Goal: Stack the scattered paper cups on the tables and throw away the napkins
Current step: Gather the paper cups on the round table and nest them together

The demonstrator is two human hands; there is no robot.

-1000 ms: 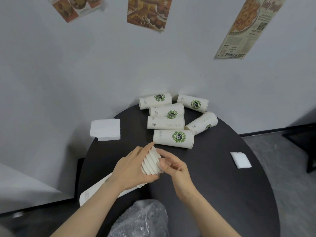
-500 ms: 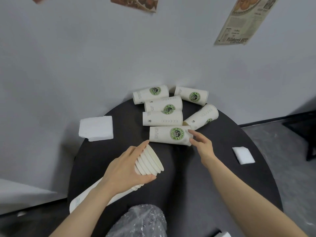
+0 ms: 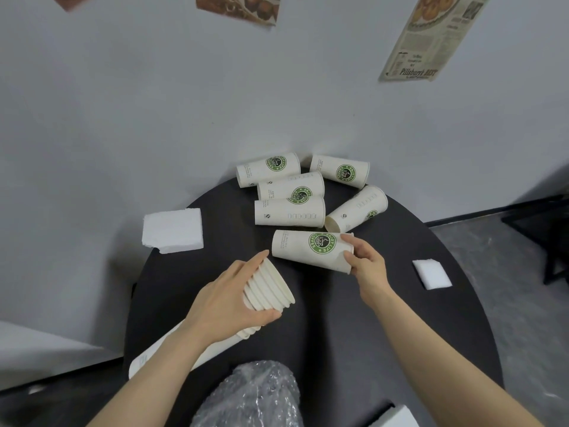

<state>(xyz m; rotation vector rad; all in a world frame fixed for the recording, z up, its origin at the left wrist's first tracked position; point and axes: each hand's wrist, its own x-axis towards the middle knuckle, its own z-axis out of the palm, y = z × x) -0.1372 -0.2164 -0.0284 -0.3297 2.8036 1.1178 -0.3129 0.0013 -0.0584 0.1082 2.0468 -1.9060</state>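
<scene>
My left hand (image 3: 229, 298) is wrapped around a long stack of nested paper cups (image 3: 271, 288), its open rims pointing right and its tail running down past my wrist. The fingers of my right hand (image 3: 365, 261) grip the rim end of a single cup (image 3: 304, 246) that lies on its side on the round black table (image 3: 354, 318). Several more white cups with green logos (image 3: 291, 211) lie scattered behind it near the wall. A thick pile of white napkins (image 3: 172, 229) sits at the table's left edge, and a small folded napkin (image 3: 431, 274) lies at the right.
A crumpled clear plastic bag (image 3: 249, 396) rises at the near edge below my arms. The grey wall runs close behind the table, with posters on it. A white object (image 3: 397, 419) shows at the bottom right. Grey floor lies to the right.
My right hand left the stack, reached to the nearest lying cup and closed on its rim end. The left hand keeps holding the stack, now slightly lower.
</scene>
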